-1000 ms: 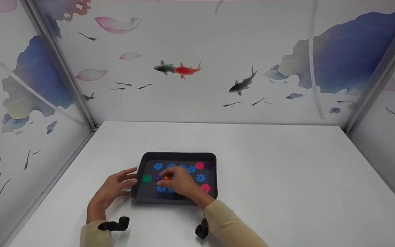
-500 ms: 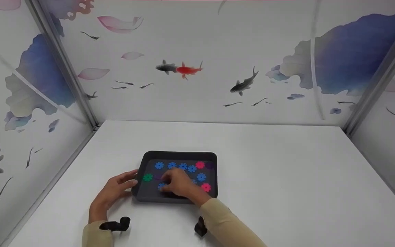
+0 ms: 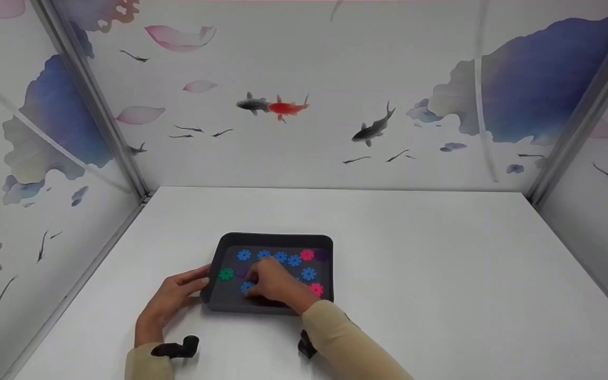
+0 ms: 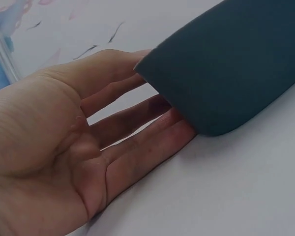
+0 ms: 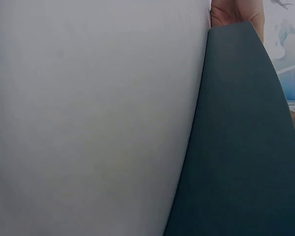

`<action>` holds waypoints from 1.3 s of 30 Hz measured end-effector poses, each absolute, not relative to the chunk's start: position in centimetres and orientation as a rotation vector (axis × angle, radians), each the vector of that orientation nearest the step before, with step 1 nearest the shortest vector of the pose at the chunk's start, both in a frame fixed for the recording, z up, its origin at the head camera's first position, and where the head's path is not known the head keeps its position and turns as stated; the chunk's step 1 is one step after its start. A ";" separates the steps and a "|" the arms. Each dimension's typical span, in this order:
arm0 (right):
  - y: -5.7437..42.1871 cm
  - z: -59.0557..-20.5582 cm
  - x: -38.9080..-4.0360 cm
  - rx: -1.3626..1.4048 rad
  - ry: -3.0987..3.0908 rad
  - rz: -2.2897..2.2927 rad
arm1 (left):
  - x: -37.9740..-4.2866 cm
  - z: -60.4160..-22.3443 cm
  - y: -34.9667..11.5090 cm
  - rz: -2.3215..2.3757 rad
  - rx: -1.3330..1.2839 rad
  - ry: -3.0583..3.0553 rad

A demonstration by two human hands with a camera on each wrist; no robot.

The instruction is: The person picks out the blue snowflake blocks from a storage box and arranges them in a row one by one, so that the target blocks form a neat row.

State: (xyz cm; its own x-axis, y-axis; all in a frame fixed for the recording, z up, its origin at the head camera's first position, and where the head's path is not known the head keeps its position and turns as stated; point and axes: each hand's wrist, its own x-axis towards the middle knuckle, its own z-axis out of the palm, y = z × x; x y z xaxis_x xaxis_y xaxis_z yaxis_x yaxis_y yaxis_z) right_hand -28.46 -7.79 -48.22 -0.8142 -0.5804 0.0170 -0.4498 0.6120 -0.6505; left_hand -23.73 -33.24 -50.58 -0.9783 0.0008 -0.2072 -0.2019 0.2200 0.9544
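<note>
A dark shallow tray (image 3: 251, 307) lies on the table. On its floor are several notched plastic discs: blue discs (image 3: 244, 255), a green disc (image 3: 226, 274), pink discs (image 3: 307, 255) and a dark purple disc (image 3: 322, 256). My left hand (image 3: 169, 298) rests against the tray's left side; in the left wrist view its nearly straight fingers (image 4: 137, 167) touch the tray wall (image 4: 236, 73). Inside the tray, my right hand (image 3: 275, 282) is lowered over the middle discs, thumb and fingers bent downward. Whatever lies beneath its fingertips is hidden. The right wrist view shows mostly the tray's outer wall (image 5: 241, 123).
The white table (image 3: 430, 274) extends around the tray on every side. Printed panels with fish and petals (image 3: 304, 142) enclose it at the back, left and right. A black wrist camera (image 3: 177, 347) sits on the left sleeve, near the table's front.
My right hand has dropped lower onto the discs, and an orange piece seen between its thumb and fingers a second ago is now hidden. My left fingers have closed in against the tray's side.
</note>
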 end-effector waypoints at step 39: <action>-8.6 -48.0 -28.7 -0.893 2.871 -0.588 | -23.8 -50.6 -33.1 1.871 -0.237 2.321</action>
